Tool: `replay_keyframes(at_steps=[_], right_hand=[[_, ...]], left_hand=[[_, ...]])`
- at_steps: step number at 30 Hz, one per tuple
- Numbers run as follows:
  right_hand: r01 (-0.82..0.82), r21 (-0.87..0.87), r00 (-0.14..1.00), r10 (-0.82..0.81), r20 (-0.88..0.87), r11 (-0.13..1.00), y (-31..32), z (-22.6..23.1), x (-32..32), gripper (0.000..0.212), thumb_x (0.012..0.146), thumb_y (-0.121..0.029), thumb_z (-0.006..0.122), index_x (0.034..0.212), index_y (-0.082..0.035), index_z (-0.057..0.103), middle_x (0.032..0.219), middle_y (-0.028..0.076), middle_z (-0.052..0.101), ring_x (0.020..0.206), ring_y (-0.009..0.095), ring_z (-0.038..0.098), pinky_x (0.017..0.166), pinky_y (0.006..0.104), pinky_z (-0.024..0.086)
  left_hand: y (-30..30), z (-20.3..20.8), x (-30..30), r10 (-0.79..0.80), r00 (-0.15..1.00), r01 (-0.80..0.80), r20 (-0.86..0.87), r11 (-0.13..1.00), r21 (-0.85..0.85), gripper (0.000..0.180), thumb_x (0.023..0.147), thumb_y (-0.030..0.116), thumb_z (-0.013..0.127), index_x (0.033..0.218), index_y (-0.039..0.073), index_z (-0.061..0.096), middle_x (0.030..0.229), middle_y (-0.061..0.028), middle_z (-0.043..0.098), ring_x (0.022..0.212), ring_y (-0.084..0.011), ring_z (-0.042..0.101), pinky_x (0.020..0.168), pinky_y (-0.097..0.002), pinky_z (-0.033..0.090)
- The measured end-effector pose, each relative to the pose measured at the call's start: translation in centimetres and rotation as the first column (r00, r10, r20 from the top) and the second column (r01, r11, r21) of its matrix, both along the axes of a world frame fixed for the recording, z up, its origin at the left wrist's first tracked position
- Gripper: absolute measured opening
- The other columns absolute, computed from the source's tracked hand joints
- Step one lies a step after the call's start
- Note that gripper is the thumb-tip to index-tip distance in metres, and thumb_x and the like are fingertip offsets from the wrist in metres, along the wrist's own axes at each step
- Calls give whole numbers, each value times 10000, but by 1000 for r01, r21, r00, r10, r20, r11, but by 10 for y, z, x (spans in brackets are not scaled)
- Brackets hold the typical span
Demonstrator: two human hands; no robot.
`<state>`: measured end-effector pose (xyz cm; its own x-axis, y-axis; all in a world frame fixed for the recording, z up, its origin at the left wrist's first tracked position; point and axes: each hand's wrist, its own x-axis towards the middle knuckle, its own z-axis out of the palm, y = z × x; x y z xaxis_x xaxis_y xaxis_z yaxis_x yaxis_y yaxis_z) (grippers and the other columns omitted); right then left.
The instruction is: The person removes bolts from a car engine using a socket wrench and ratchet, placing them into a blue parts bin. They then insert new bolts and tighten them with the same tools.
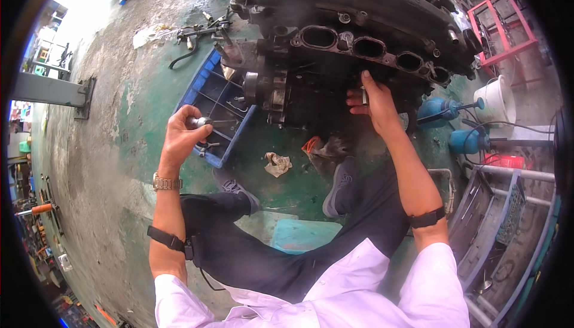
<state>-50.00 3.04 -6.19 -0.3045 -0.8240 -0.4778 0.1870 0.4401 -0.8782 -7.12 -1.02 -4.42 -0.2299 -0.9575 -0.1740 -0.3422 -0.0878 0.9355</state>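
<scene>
My left hand (183,130) is closed on a silver metal tool (200,123) with a rounded end and a thin shaft, held above a blue divided crate (230,139). What kind of tool it is, I cannot make out. My right hand (376,102) is beside the dark engine (323,83), its thumb pointing up just below the row of oval ports (369,47). A small shiny metal cylinder (364,96) lies in its curled fingers. Whether the thumb touches the engine is hard to tell.
A hose-and-fitting assembly (200,34) lies on the floor beyond the crate. Crumpled paper (277,164) and a dark bag (330,148) rest between my feet. To the right stand blue oil cans (435,113), a white bucket (497,99), a red frame (504,29) and a metal rack (508,208).
</scene>
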Motion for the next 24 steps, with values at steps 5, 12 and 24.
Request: replay_keyframes(at_steps=[5, 12, 24], right_hand=[[-6, 50, 985, 14, -170, 999, 8, 0, -11, 672, 954, -622, 484, 1140, 16, 583, 934, 133, 694, 760, 210, 690, 600, 310, 558], [-290, 304, 823, 398, -406, 908, 54, 28, -28, 404, 952, -428, 598, 1046, -40, 659, 815, 98, 689, 693, 141, 658, 614, 263, 518], [-824, -201, 553, 674, -490, 530, 98, 30, 96, 450, 790, -126, 754, 1207, -47, 606, 1059, 160, 706, 973, 304, 693, 847, 377, 528]], left_hand=[[1, 0, 4, -29, 999, 29, 37, 1000, -8, 251, 765, 67, 773, 917, 38, 575, 726, 2, 601, 578, -59, 589, 514, -207, 496], [7, 8, 4, 15, 1000, -15, 11, 999, 31, 264, 756, 82, 784, 915, 40, 577, 745, 2, 603, 604, -59, 592, 522, -207, 498], [117, 47, -133, 130, 795, 195, -593, 870, 453, 188, 907, 103, 695, 1007, 7, 568, 861, -45, 622, 696, -95, 622, 639, -258, 569]])
